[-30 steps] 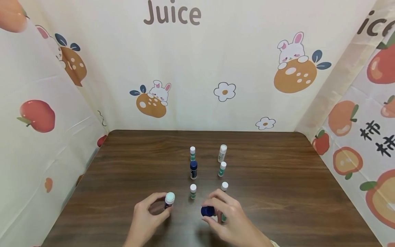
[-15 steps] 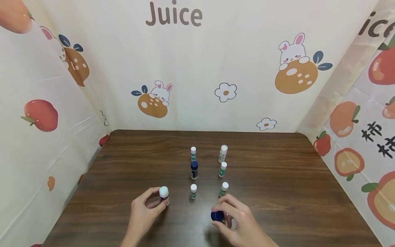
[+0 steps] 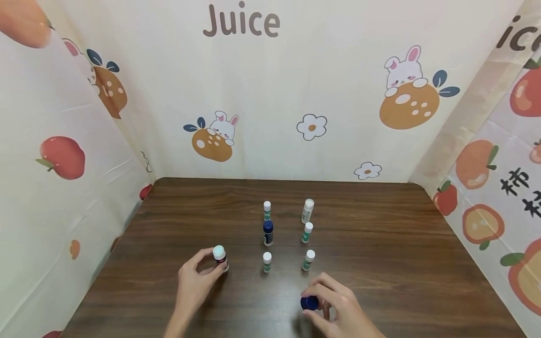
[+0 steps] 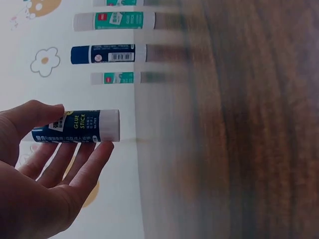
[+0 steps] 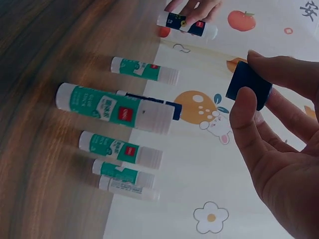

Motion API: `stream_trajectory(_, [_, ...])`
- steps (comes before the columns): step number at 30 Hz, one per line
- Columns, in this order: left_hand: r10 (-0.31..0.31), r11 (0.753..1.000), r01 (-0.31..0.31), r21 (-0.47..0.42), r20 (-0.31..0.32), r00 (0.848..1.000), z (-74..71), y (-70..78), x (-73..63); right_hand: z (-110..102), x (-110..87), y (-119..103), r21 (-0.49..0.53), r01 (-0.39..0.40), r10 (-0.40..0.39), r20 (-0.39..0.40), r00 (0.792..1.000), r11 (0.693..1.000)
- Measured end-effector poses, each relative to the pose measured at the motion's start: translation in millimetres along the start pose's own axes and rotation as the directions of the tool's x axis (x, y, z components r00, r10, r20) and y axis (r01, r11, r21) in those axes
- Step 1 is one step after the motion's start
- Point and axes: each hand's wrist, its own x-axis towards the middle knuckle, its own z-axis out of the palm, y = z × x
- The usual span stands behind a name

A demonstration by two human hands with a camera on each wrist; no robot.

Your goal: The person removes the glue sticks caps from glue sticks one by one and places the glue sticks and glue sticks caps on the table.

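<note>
My left hand (image 3: 195, 281) grips a navy glue stick (image 4: 75, 127), thumb on one side and fingers on the other. It stands nearly upright, with its white top showing in the head view and a navy label reading "GLUE STICK" in the left wrist view. Between the thumb and fingers of my right hand (image 3: 338, 305) is a navy cap (image 5: 249, 85), held apart from the glue stick. Ahead stand a capped navy glue stick (image 3: 268, 236), several green-labelled glue sticks with white caps, such as the near right one (image 3: 309, 261), and a white one (image 3: 307, 211).
The upright glue sticks form two rows running away from me on the brown wooden table (image 3: 380, 244). A printed curtain (image 3: 270, 94) with fruit and rabbits closes off the back and both sides.
Both hands have moved apart: the left one shifted left and slightly forward with the glue stick, the right one shifted right and nearer with the cap. The standing glue sticks have stayed put.
</note>
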Motion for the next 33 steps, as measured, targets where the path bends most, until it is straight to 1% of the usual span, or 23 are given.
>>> stream_trajectory(3, [-0.006, 1.0, 0.007, 0.026, -0.012, 1.0, 0.2, -2.2, 6.6, -1.8, -5.7, 4.0, -0.005, 0.007, -0.007, 0.008, 1.0, 1.0])
stream_trajectory(6, [-0.005, 0.999, 0.006, 0.053, -0.022, 1.0, 0.8, -4.0, 13.0, -4.7, -11.3, 6.1, -0.006, -0.004, 0.004, 0.017, 1.0, 1.0])
stream_trajectory(8, [-0.011, 0.997, 0.013, 0.075, -0.026, 1.0, 1.1, -4.3, 16.9, -6.7, -15.0, 6.6, -0.001, -0.03, 0.03, 0.024, 0.999, 1.0])
stream_trajectory(9, [-0.01, 0.997, 0.013, 0.081, -0.028, 1.0, 1.2, -4.3, 19.0, -7.2, -16.8, 7.5, -0.003, -0.021, 0.021, 0.023, 1.0, 1.0])
stream_trajectory(10, [-0.009, 0.996, 0.011, 0.088, -0.03, 1.0, 1.4, -4.3, 20.9, -8.1, -18.7, 7.7, 0.001, -0.035, 0.035, 0.028, 0.999, 0.999])
stream_trajectory(15, [0.009, 0.996, -0.005, 0.091, -0.049, 0.999, 0.6, -4.9, 29.1, -11.8, -27.7, 10.8, 0.016, -0.051, 0.05, 0.04, 0.998, 0.999])
stream_trajectory(18, [0.01, 0.994, -0.004, 0.107, -0.061, 0.998, -0.1, -6.3, 33.2, -13.6, -32.7, 13.7, 0.023, -0.058, 0.058, 0.038, 0.998, 0.998])
stream_trajectory(24, [-0.008, 0.979, 0.027, 0.201, -0.095, 0.995, -2.0, -13.0, 41.8, -16.1, -41.0, 22.7, 0.003, -0.02, 0.02, 0.026, 0.999, 1.0])
stream_trajectory(26, [-0.008, 0.974, 0.031, 0.226, -0.102, 0.995, -2.4, -15.9, 44.9, -17.5, -44.3, 26.0, -0.011, -0.02, 0.021, 0.022, 1.0, 1.0])
stream_trajectory(28, [-0.007, 0.971, 0.032, 0.238, -0.106, 0.994, -3.0, -18.8, 47.7, -18.9, -48.5, 29.1, -0.026, -0.03, 0.03, 0.018, 0.999, 0.999])
stream_trajectory(31, [-0.009, 0.972, 0.033, 0.231, -0.107, 0.994, -4.2, -22.0, 51.3, -20.5, -55.1, 32.3, -0.056, -0.059, 0.06, 0.015, 0.998, 0.997])
stream_trajectory(33, [-0.01, 0.974, 0.034, 0.222, -0.11, 0.994, -4.9, -23.2, 53.8, -21.8, -59.6, 32.9, -0.074, -0.101, 0.103, 0.02, 0.994, 0.992])
